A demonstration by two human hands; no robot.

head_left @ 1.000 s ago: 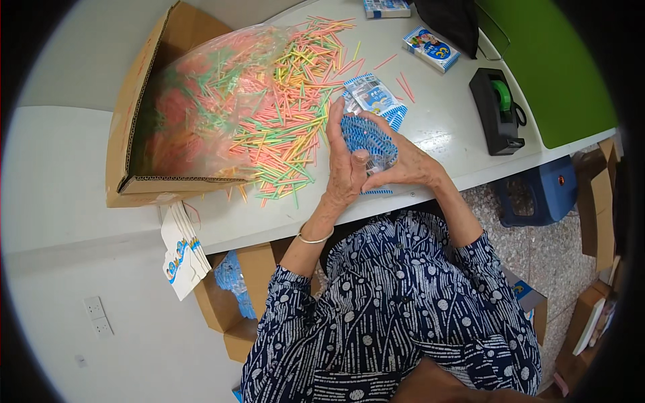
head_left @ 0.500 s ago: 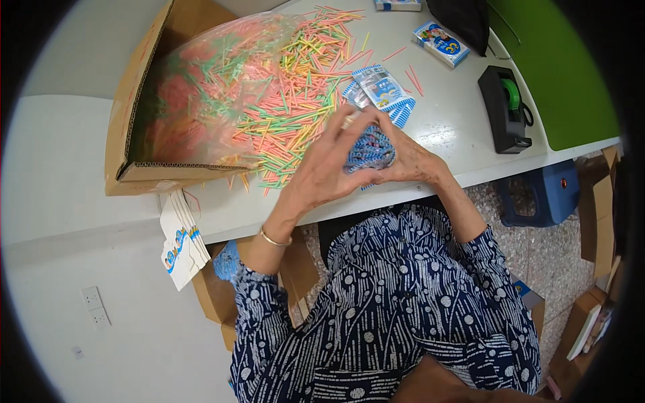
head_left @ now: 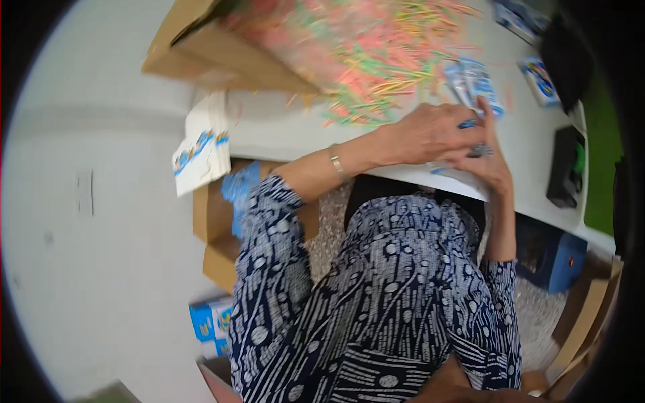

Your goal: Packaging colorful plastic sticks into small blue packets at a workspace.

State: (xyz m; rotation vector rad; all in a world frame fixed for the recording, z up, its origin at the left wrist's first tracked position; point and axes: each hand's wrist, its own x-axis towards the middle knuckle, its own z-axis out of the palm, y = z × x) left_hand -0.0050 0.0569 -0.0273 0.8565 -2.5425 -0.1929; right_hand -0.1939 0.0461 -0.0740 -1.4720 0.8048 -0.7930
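Left hand (head_left: 430, 131) and right hand (head_left: 489, 161) together, fingers closed on small blue-white packet (head_left: 470, 144)

White table (head_left: 282, 127) with cardboard box (head_left: 222, 57), scattered coloured sticks (head_left: 376, 94), blue-and-white packets (head_left: 474, 80).

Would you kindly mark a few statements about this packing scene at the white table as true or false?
1. Both hands are together at the table's near edge. True: the left hand lies over the right hand at the white table.
2. The coloured sticks are stacked in a neat bundle. False: they lie in a loose spread heap.
3. The left wrist wears a bracelet. True.
4. The cardboard box stands to the person's right. False: it is at their left, by the sticks.
5. The hands hold a large pair of scissors. False: only a small blue-printed packet shows between the fingers.
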